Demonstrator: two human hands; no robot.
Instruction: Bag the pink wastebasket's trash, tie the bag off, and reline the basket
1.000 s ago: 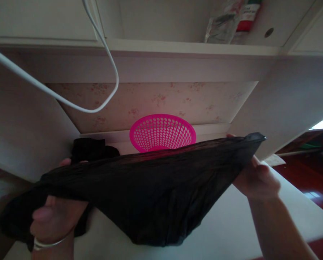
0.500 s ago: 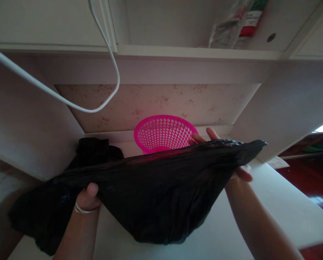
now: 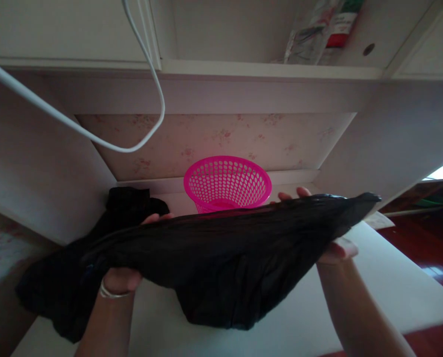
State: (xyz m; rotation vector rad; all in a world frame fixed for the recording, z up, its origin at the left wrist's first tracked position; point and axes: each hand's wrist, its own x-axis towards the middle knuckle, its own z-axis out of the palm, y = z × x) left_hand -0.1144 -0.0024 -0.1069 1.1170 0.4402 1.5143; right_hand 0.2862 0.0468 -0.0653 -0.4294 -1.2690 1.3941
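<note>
A black plastic bag (image 3: pixel 221 258) is stretched sideways between my two hands above the white surface. My left hand (image 3: pixel 123 280) holds its left part, thumb on the near side and fingertips showing over the far edge. Around the bag's right part is my right hand (image 3: pixel 338 250), with the thumb near and fingertips beyond the top edge. Directly behind the bag stands a pink perforated basket (image 3: pixel 227 182), its lower part hidden by the bag.
More black material (image 3: pixel 128 206) lies at the left on the white tabletop (image 3: pixel 400 277). A white cable (image 3: pixel 121 148) hangs across the upper left. Overhead, a shelf (image 3: pixel 269 69) holds a clear package and a red-and-green item (image 3: pixel 342 27).
Both hands have moved slightly apart, widening the bag. Fingertips of my left hand now show over the far edge, and my right hand has shifted right.
</note>
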